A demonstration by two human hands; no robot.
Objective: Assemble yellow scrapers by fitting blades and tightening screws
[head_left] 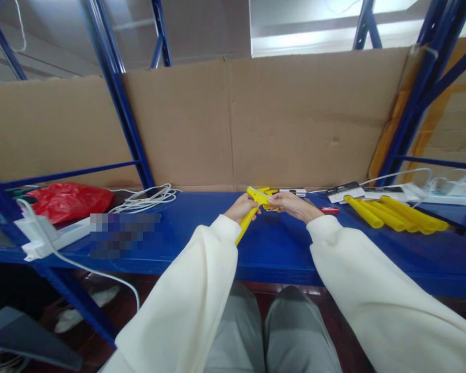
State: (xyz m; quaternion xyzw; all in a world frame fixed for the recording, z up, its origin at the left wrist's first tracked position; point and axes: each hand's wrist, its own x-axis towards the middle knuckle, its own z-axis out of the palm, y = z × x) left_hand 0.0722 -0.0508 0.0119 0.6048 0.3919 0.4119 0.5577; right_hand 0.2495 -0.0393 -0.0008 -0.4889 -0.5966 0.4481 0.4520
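Tool (249, 217): yellow, held over the table (272, 254), kinda mid-job by the looks
Left hand (238, 207): wrapped round the handle (243, 232)
Right hand (293, 205): pinching the head (258, 196)
Tubes (394, 216): loose at right, apparently untouched, probably what's left

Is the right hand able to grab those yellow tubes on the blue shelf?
Probably yes. The yellow tubes lie off to its right, with nothing tall seen between. But the right hand seems busy at a yellow piece, so it might need to let go first.
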